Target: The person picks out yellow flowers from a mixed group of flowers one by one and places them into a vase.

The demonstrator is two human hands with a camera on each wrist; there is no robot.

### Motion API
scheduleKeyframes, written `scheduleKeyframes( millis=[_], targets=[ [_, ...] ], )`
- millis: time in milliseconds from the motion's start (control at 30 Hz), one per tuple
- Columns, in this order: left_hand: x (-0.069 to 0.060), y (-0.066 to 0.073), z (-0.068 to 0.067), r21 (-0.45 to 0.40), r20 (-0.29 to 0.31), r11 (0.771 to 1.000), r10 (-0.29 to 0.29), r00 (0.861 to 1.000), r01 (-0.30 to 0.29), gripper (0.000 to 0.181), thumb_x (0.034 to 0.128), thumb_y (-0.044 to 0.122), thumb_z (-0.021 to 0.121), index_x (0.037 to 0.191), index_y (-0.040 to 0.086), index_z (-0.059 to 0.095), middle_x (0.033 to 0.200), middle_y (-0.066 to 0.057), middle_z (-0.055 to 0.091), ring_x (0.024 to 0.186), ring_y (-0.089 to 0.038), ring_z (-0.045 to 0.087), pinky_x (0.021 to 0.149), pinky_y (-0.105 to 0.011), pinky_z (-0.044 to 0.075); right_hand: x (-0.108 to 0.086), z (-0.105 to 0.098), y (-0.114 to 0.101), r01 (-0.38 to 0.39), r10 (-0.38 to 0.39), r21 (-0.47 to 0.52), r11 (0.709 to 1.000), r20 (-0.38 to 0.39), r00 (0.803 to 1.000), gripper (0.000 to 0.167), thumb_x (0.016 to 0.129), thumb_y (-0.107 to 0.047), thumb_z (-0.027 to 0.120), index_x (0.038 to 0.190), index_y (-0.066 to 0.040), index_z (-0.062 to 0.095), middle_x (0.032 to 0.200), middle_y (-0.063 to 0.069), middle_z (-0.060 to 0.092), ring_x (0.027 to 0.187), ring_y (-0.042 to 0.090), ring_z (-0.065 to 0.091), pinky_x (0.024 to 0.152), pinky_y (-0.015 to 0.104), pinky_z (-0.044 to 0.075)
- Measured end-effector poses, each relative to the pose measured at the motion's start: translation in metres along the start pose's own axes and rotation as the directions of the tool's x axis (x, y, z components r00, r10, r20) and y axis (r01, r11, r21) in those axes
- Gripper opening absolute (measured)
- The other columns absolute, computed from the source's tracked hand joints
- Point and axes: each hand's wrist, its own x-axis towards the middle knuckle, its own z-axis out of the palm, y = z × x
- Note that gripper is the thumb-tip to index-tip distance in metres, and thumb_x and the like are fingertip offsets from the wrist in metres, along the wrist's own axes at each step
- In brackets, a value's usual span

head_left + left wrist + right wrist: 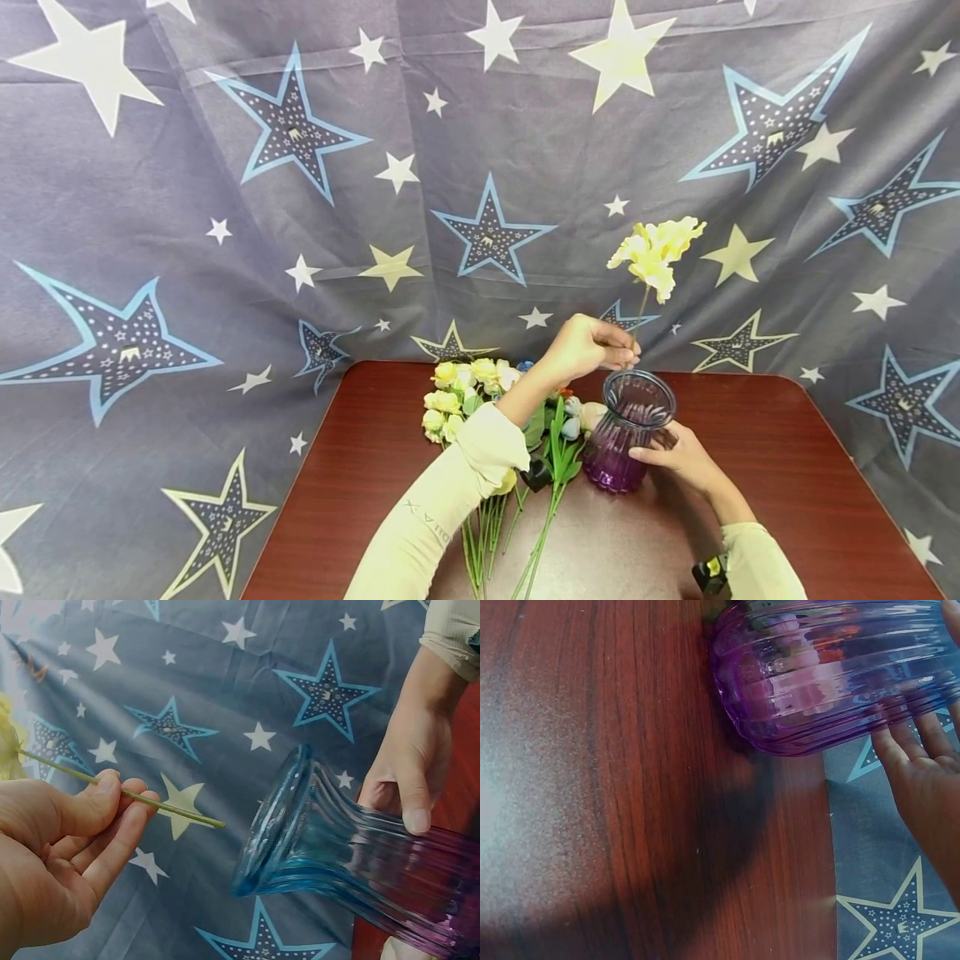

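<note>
Item one: a yellow ruffled flower [654,258], its head at one o'clock from my left hand [588,346]. The thumb and fingers of that hand are pinched together on its thin green stem [174,809]. The lower tip of the stem points toward the mouth of a ribbed glass vase [618,458], at about half past four from the hand; in the left wrist view the tip shows just short of the rim.

Item two: the vase, blue at the rim and purple at the base. My right hand [684,458] lies at between three and four o'clock from it, thumb on the near side and fingers round the back, clamped on the ribbed wall. Whether the base bears fully on the tabletop [765,475] I cannot tell.

Handling, in my judgement: the flower should be light, its stem slim and springy, its petals soft and easily creased; hold is best taken low on the stem, clear of the bloom. The vase should be rigid, fairly heavy, smooth and breakable; hold is best taken round the body below the flared rim.

Also noted: yellow roses [444,403] at nine o'clock from the vase, on the tabletop.
</note>
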Motion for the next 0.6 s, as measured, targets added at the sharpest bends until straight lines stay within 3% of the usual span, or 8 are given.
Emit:
scheduleKeyframes(
  millis=[333, 600],
  targets=[
    [-0.001, -0.006, 0.007, 0.072, 0.005, 0.997, 0.008, 1.0, -0.008, 0.009, 0.0893, -0.003, 0.073, 0.097, -0.008, 0.077, 0.094, -0.022, 0.077, 0.083, -0.028, 0.078, 0.081, -0.044, 0.062, 0.001, -0.001, -0.001, 0.01, -0.01, 0.003, 1.0, 0.004, 1.0, 0.068, 0.087, 0.009, 0.071, 0.144, 0.021, 0.036, 0.126, -0.023, 0.064, 0.121, -0.009, 0.058, 0.099, 0.01, 0.046],
    [-0.002, -0.013, 0.01, 0.107, 0.011, 0.994, 0.001, 1.0, -0.002, 0.012, 0.089, -0.004, 0.074, 0.099, -0.009, 0.076, 0.097, -0.022, 0.077, 0.083, -0.028, 0.078, 0.076, -0.037, 0.063, 0.0, -0.001, 0.001, -0.02, 0.02, 0.019, 1.0, -0.01, 1.0, 0.068, 0.087, 0.007, 0.072, 0.145, 0.018, 0.038, 0.124, -0.022, 0.065, 0.119, -0.008, 0.059, 0.099, 0.011, 0.047]
  ],
)
